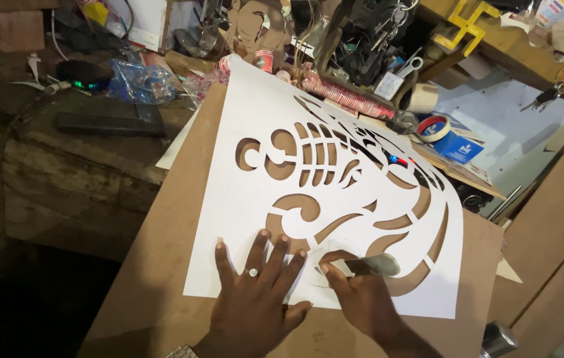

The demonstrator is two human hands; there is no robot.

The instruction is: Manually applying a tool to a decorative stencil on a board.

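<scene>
On the board: a white cut-out stencil (335, 192) lies flat on the brown board (162, 278).
Left hand (255, 292): fingers spread, pressed flat on the stencil's lower edge (ring on one finger).
Right hand (355, 295): just beside the left, fingers pinching a thin flat blade (371, 266) over the stencil.

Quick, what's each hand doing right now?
Left hand: open, fingers spread flat on the white stencil sheet.
Right hand: closed on a small flat tool, pressed to the stencil.

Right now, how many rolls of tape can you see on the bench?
2. A roll with a red and blue rim lies right of the white stencil's top edge; a plain beige roll stands just above it. Clutter behind may hide others.
</scene>
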